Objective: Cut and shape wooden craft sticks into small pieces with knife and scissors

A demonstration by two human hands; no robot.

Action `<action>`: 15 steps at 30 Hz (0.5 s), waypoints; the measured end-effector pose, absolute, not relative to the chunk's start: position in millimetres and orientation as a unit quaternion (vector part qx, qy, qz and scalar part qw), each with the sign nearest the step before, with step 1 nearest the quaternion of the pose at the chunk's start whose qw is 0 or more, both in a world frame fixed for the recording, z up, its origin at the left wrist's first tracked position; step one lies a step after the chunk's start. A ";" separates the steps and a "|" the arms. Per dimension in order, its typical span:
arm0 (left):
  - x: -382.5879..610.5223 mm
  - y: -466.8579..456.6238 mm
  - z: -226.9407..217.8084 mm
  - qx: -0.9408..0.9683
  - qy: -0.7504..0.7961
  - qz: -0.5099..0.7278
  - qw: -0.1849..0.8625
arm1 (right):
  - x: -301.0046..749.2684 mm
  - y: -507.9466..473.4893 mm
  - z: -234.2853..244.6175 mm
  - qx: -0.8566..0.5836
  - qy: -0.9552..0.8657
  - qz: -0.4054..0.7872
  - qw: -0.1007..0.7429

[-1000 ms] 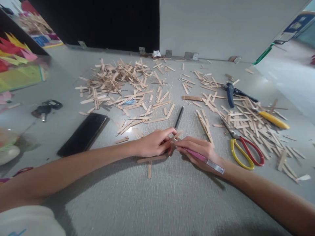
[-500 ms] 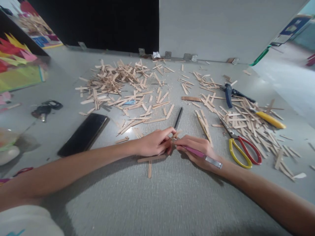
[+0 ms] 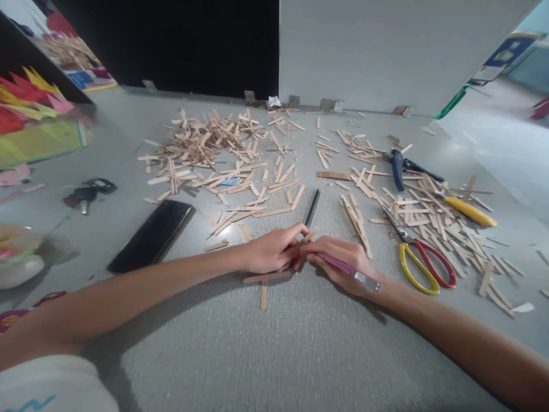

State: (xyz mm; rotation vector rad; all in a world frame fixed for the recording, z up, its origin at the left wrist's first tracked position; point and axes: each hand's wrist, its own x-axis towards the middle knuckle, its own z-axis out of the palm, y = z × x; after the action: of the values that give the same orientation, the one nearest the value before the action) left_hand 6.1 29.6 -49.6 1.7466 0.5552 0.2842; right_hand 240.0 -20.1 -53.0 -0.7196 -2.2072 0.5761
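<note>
Wooden stick [image 3: 314,233]: sits left of the scissors [image 3: 408,238], pinched in the grip of the left hand [image 3: 274,249], with one end poking out past the fingers and the remainder hidden behind them. Nearer the scissors on that same side, right hand [image 3: 343,254] with grip closed around a slim pink tool [image 3: 341,264]; slants back over the hand to a silvery end, with the working tip covered by fingers, too hidden to make out. Both hands together, fingertips about meeting; cannot tell whether touching. Left of the scissors too, a dark pen [image 3: 313,207] just beyond the hands, and a pair of sticks in a T shape [image 3: 264,294] on the bench [image 3: 240,360], on the near side of the left hand. Between scissors and pen, a few long sticks [image 3: 354,220] side by side. Right of the scissors, close by, a spread of loose sticks [image 3: 430,210] and a yellow handle [image 3: 470,211]; beyond the scissors, blue-handled pliers [image 3: 397,170]. Far off to the left of the scissors, a black phone [image 3: 152,236], then keys [image 3: 83,200]; farther back on that side, a big heap of sticks [image 3: 206,137].
</note>
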 end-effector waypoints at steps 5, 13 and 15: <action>5.8 30.3 -48.8 0.731 0.249 0.112 0.626 | 240.0 -22.1 -53.4 -0.252 -0.865 0.176 0.397; 7.0 28.6 -48.7 0.725 0.249 0.171 0.619 | 238.3 -27.4 -59.3 -0.446 -0.732 0.187 0.480; 7.2 27.1 -50.6 0.760 0.248 0.208 0.563 | 239.2 -26.2 -57.0 -0.460 -0.731 0.189 0.467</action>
State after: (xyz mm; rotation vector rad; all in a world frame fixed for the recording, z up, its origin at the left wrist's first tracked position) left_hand 7.2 27.1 -50.6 1.7897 0.5833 0.4885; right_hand 239.2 -26.2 -57.0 -1.1280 -1.7935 0.4632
